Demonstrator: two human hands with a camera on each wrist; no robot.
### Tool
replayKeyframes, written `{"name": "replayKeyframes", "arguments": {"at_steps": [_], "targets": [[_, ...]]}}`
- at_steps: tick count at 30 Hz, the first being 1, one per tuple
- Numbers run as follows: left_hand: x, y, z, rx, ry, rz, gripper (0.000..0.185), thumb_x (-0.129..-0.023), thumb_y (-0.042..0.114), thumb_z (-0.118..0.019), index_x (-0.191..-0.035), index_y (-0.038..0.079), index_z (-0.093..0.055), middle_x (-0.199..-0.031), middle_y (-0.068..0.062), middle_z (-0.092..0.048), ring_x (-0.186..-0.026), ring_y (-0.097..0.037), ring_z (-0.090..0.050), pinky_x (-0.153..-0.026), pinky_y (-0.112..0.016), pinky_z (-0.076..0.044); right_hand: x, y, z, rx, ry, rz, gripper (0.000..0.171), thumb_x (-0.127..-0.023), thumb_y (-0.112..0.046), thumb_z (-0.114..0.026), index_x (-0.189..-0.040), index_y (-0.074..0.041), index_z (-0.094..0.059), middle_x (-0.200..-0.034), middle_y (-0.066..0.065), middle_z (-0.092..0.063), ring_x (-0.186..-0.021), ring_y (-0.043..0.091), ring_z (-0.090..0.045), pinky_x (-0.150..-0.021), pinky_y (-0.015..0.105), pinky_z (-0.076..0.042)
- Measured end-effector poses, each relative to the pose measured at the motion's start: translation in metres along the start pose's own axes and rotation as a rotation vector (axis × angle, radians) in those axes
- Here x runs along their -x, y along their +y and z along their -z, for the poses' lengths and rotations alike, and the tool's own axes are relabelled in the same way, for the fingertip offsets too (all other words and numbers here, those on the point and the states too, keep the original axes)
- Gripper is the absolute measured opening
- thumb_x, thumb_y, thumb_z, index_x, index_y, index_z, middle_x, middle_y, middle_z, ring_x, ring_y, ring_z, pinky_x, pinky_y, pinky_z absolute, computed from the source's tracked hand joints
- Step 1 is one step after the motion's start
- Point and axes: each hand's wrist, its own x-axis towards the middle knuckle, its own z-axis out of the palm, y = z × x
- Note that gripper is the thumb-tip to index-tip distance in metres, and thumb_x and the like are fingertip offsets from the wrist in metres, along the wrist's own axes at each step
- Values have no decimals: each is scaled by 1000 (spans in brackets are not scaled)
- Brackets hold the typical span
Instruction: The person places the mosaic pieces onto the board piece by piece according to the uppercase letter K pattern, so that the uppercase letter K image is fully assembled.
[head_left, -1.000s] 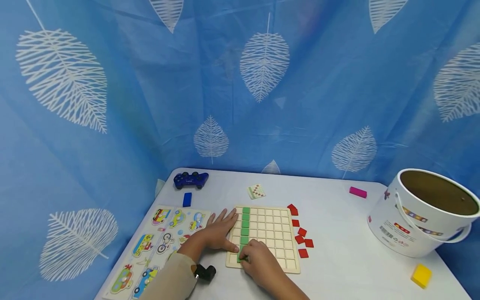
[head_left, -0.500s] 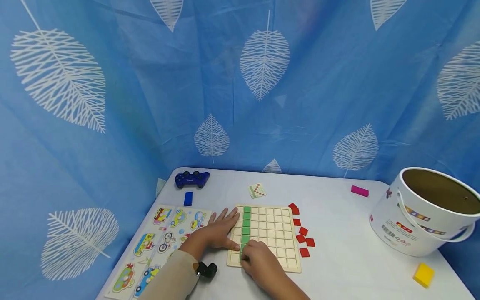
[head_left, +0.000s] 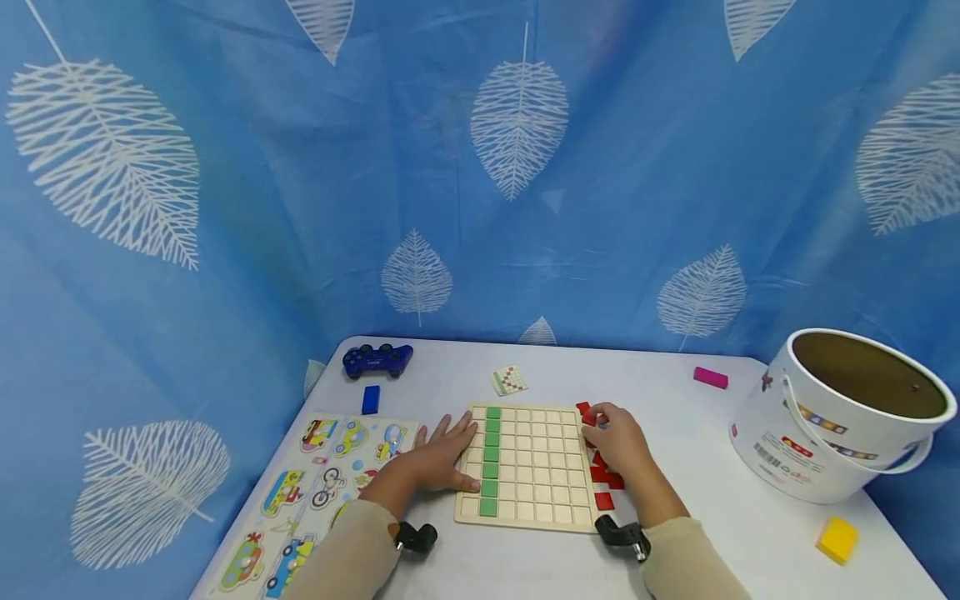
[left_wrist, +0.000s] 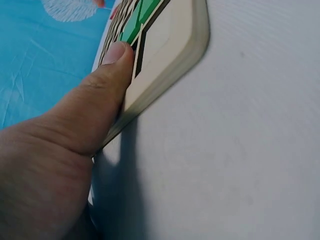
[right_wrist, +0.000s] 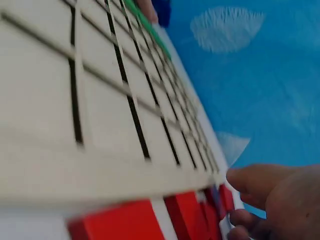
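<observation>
Left hand [head_left: 438, 458] flat, fingers straight, pressing grid board [head_left: 536, 467] left edge; right hand [head_left: 618, 442] curled over red tiles [head_left: 603, 500] at right edge, grip unclear.

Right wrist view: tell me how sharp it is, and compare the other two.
Right wrist: the grid board and red tiles are smeared and soft. Left wrist: the thumb is fairly crisp, casting a shadow on the table. Head: sharp, evenly lit, edges bowed.
</observation>
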Motion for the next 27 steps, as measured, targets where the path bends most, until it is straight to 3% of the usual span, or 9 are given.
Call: {"name": "replayKeyframes", "arguments": {"at_steps": [4, 10, 14, 20, 27], "targets": [[-1, -1, -2, 27, -5, 6, 115, -83, 74, -73, -170, 23, -17, -178, 4, -1, -164, -35, 6, -125, -70, 5, -20, 16, 1, -26, -94, -83, 48, -99, -26, -72, -142, -10, -60, -136, 18, -59, -109, 31, -57, -68, 34, -60], [-5, 1, -2, 21, 21, 20, 110, -86, 74, -69, -170, 26, -17, -178, 4, -2, -164, -34, 5, -124, -71, 5, -29, 16, 0, 16, -39, -73, 36, -99, -22, -73, -131, -9, -65, -125, 16, -64, -108, 31, -57, -86, 42, -57], [-5, 2, -3, 32, 47, 21, 103, -89, 71, -68, -169, 26, -21, -178, 3, -7, -164, -35, 2, -124, -71, 4, -31, 14, 4, 49, -55, -64, 36, -99, -20, -72, -131, -7, -64, -123, 16, -66, -108, 31, -58, -90, 45, -57], [-4, 0, -4, 39, 49, 14, 99, -92, 70, -65, -169, 26, -22, -178, 2, -8, -164, -35, 3, -124, -71, 5, -35, 19, 8, 82, -91, -52, 29, -96, -23, -77, -117, -6, -66, -105, 12, -63, -98, 27, -57, -76, 33, -54], [-5, -3, -2, 11, 51, 25, 99, -92, 72, -63, -169, 27, -21, -178, 4, -7, -164, -34, 3, -125, -70, 5, -34, 12, 9, 47, -25, -25, 14, -102, -20, -69, -107, -9, -63, -95, 10, -63, -91, 25, -58, -72, 31, -51]]}}
